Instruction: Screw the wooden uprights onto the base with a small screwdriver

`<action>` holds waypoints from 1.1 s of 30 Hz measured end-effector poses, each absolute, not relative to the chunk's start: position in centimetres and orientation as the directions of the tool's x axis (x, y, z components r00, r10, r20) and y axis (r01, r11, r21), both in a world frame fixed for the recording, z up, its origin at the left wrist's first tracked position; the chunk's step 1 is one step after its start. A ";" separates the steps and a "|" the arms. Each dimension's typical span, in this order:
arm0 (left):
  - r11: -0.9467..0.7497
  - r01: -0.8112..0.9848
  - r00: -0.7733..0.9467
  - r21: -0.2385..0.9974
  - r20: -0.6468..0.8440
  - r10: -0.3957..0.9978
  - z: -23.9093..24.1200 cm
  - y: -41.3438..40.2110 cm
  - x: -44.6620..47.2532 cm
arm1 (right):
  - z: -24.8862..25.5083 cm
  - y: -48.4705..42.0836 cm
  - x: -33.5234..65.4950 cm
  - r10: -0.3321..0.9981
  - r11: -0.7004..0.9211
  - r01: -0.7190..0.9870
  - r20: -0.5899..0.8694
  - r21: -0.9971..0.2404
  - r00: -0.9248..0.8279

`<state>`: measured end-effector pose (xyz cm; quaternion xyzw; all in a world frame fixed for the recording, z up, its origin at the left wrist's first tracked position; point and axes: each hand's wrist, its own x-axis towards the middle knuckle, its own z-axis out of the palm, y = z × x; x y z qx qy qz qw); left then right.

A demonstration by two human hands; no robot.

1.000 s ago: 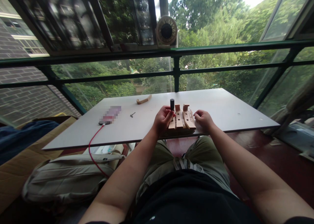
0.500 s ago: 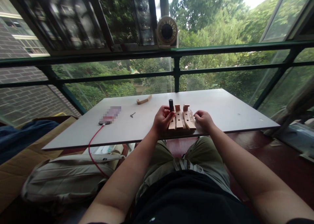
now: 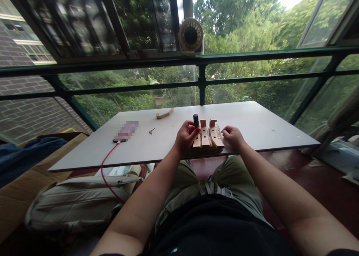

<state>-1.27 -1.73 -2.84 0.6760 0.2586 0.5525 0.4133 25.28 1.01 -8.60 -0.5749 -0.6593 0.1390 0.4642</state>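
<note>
A set of light wooden strips (image 3: 208, 137) lies side by side near the front edge of the grey table (image 3: 168, 144). My left hand (image 3: 185, 136) is closed round a black-handled tool (image 3: 195, 120) that stands upright over the leftmost strip. My right hand (image 3: 232, 135) rests against the right side of the wooden pieces, fingers curled on them.
A curved wooden piece (image 3: 164, 114) lies further back, a small screw (image 3: 152, 130) to the left, and a phone (image 3: 126, 131) with a red cable (image 3: 108, 173). A small fan (image 3: 191, 35) sits on the window rail. A grey bag (image 3: 75, 201) lies below the table.
The black tool in my left hand has shifted slightly left and down. Both hands stay at the wooden strips.
</note>
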 end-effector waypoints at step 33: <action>-0.530 -0.063 0.292 0.846 0.523 0.801 -2.7 -2.2 -1.3 | -8.6 0.9 25.2 0.888 0.301 0.620 0.450 -0.725 0.095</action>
